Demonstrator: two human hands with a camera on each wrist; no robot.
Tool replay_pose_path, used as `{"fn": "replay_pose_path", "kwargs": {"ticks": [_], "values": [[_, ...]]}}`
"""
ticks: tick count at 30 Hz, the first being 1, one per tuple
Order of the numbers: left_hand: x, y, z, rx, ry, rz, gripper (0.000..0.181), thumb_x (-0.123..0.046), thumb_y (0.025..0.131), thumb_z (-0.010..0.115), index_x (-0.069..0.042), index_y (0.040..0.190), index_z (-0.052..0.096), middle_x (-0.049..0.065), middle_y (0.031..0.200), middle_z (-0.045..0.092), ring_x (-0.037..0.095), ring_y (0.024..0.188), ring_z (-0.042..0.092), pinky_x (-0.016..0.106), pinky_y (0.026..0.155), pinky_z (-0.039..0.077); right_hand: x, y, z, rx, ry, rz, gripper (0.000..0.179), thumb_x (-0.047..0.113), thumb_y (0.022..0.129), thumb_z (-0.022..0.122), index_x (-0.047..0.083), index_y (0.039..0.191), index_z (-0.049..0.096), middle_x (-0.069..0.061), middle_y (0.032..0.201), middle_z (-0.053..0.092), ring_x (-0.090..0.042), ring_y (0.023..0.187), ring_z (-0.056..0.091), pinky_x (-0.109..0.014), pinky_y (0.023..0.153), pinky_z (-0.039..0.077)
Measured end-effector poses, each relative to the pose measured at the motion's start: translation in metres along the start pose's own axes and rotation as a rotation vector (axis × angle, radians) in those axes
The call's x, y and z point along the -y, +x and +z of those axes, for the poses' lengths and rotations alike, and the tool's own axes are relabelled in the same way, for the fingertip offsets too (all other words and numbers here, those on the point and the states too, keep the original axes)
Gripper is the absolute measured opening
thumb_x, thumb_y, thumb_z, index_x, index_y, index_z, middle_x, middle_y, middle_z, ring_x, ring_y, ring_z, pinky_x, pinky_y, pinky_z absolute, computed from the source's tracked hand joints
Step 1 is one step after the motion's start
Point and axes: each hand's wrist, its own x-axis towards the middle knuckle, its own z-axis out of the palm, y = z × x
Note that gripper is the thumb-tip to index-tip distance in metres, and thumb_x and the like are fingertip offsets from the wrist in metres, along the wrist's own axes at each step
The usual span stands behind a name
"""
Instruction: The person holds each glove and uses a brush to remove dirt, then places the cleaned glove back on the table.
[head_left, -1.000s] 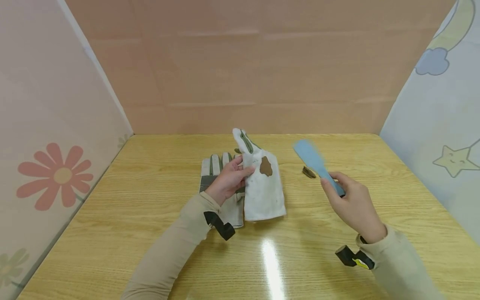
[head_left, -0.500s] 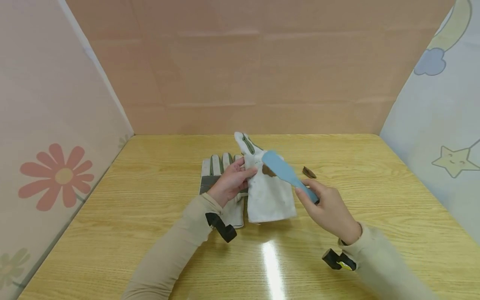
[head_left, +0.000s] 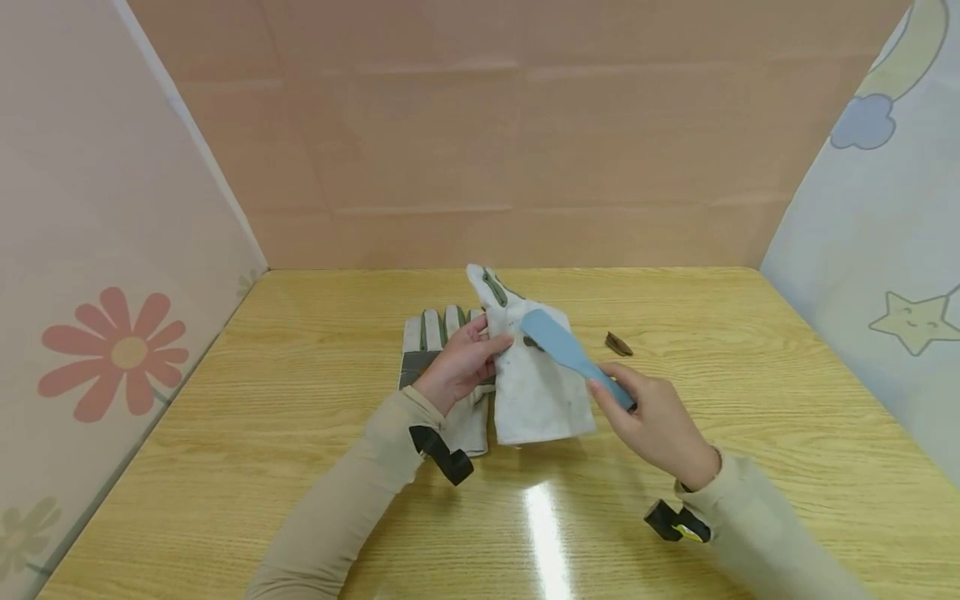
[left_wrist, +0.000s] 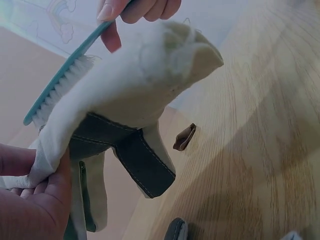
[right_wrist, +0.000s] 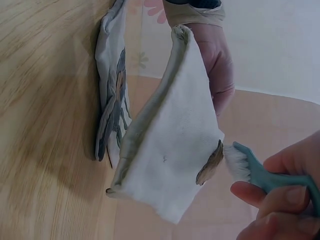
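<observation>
A white work glove point(head_left: 536, 400) with green and grey parts is held up off the table by my left hand point(head_left: 463, 364), which pinches its edge between thumb and fingers. My right hand point(head_left: 656, 417) grips the handle of a light blue brush point(head_left: 555, 337). White bristles point(left_wrist: 60, 90) face the glove's cloth in the left wrist view. A brown patch point(right_wrist: 210, 165) marks the glove; in the right wrist view the bristle tips are right at its edge. From the head camera, the brush partly covers that patch.
A second glove point(head_left: 468, 425) lies flat on the wooden table point(head_left: 300, 350), partly behind my left hand and the raised glove. Right of the raised glove sits a small brown curled piece point(head_left: 618, 343). Printed walls stand at the sides, a plain one at the back.
My right hand has brought the brush leftward from beside the glove onto the brown patch, which now shows less in the head view. My left hand and the glove have shifted slightly right.
</observation>
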Motion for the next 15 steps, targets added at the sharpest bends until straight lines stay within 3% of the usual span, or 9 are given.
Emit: {"fn": "replay_pose_path", "kwargs": {"ticks": [11, 15], "values": [[-0.0001, 0.0017, -0.0023, -0.01, -0.033, 0.003, 0.045, -0.004, 0.097, 0.046, -0.011, 0.141, 0.038, 0.023, 0.134, 0.051, 0.003, 0.081, 0.063, 0.021, 0.071, 0.051, -0.0021, -0.0032, -0.0056, -0.009, -0.026, 0.056, 0.017, 0.01, 0.093, 0.055, 0.004, 0.105, 0.064, 0.01, 0.05, 0.032, 0.003, 0.04, 0.023, -0.019, 0.037, 0.026], [0.0003, 0.0009, -0.0014, -0.002, -0.02, 0.007, 0.044, -0.004, 0.096, 0.046, -0.011, 0.139, 0.04, 0.018, 0.124, 0.058, 0.004, 0.08, 0.063, 0.021, 0.071, 0.051, 0.0003, -0.0019, -0.0044, -0.02, 0.007, 0.026, 0.018, 0.008, 0.093, 0.055, 0.003, 0.107, 0.065, 0.01, 0.051, 0.035, 0.003, 0.04, 0.024, -0.019, 0.037, 0.026]]}}
